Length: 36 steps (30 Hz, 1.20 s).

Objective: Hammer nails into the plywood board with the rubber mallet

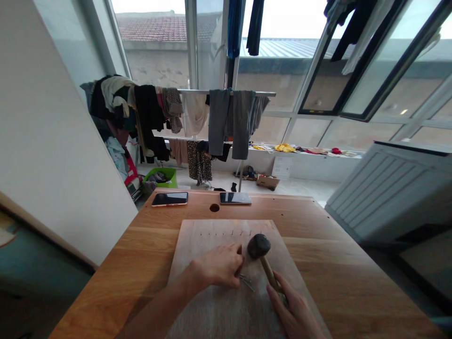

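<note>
A mallet with a dark head (259, 246) and a wooden handle is gripped in my right hand (294, 306), its head held over the board. My left hand (221, 266) is closed above the middle of the board, fingers curled; what they hold, if anything, is hidden. Just by its fingertips lies a small pile of loose nails (247, 282). Along the far part of the wooden board (197, 306), several nails (232, 232) stand upright in a row. Those at the right of the row stick up higher than those at the left.
The board rests on a wooden table (141, 254). Two phones lie near the far edge, a black one (170, 199) at left and a grey one (235, 198) right of a round hole (214, 207). Beyond stand a clothes rack (243, 92) and a green basket (171, 178).
</note>
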### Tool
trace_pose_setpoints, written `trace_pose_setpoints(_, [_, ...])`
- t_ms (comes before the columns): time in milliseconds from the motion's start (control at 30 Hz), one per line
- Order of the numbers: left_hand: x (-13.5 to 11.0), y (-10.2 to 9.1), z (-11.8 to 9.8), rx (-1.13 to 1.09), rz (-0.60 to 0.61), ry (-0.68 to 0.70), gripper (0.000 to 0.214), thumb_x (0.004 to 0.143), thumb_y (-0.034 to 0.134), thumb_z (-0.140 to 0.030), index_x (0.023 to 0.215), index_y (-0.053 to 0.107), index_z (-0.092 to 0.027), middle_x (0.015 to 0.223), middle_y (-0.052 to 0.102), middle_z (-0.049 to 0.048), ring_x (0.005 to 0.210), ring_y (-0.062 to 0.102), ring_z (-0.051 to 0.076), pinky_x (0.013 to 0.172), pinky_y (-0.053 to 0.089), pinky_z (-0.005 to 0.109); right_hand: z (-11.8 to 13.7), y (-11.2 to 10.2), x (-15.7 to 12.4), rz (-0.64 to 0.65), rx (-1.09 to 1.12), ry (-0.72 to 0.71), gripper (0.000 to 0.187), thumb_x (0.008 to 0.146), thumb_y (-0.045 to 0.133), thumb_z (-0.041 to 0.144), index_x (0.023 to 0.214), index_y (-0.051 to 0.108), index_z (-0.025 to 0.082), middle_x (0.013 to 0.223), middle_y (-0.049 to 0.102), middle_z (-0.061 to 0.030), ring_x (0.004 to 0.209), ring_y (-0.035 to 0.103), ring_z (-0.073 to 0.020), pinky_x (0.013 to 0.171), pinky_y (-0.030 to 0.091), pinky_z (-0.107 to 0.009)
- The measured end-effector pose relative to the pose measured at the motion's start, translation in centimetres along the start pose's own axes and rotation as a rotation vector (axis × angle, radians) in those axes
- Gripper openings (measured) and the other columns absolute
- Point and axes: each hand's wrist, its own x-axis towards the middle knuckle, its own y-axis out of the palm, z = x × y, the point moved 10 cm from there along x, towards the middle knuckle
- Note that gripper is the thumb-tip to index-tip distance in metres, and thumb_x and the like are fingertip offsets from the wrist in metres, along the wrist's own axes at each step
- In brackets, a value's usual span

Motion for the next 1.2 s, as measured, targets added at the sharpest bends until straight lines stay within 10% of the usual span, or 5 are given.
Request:
trace_pose_setpoints(200, [-0.2, -0.8, 1.1, 0.005, -0.029, -0.049, 0.003, 0.072, 0.063, -0.016, 0.074, 0.065, -0.016, 0.078, 0.065, 0.0045, 0.071, 0.061, 0.019, 0.061, 0.043, 0.025, 0.0, 0.2, 0.1, 0.006, -0.027, 0.009, 0.060, 0.086, 0.049, 0.054, 0.127, 0.063, 0.014, 0.117, 0.072, -0.0134, 0.111, 0.067, -0.0272, 0.091, 0.053, -0.029])
trace_pose_setpoints(467, [-1.9, -5.1, 8.4, -0.070, -0.389, -0.260, 0.015, 0.082, 0.054, -0.009, 0.082, 0.067, -0.016, 0.081, 0.067, 0.0042, 0.076, 0.062, 0.017, 0.074, 0.044, 0.025, -0.4, 0.7, -1.0, -0.054, 0.053, 0.120, 0.063, 0.088, 0.041, 0.057, 0.131, 0.058, 0.015, 0.063, 0.070, -0.0026, 0.036, 0.057, -0.0168, 0.037, 0.044, -0.026])
trace_pose_setpoints(767, [-0.8, -4.5, 9.1, -0.080, -0.470, -0.249, 0.017, 0.081, 0.054, -0.008, 0.077, 0.069, -0.015, 0.079, 0.067, 0.0056, 0.074, 0.062, 0.018, 0.072, 0.044, 0.026, 1.9, -1.0, -0.7, -0.127, -0.025, -0.004, 0.049, 0.084, 0.050, 0.054, 0.113, 0.071, 0.021, 0.094, 0.078, -0.0093, 0.081, 0.074, -0.0259, 0.064, 0.056, -0.029])
trace_pose_setpoints(1200, [-1.4, -3.4, 11.1, -0.372, -0.676, -0.261, 0.010, 0.078, 0.062, -0.013, 0.074, 0.071, -0.015, 0.075, 0.065, 0.0039, 0.070, 0.061, 0.016, 0.067, 0.043, 0.024, 1.5, 0.2, -0.3, -0.101, 0.019, 0.031, 0.057, 0.084, 0.049, 0.058, 0.119, 0.067, 0.018, 0.088, 0.077, -0.0086, 0.070, 0.072, -0.0220, 0.057, 0.055, -0.026])
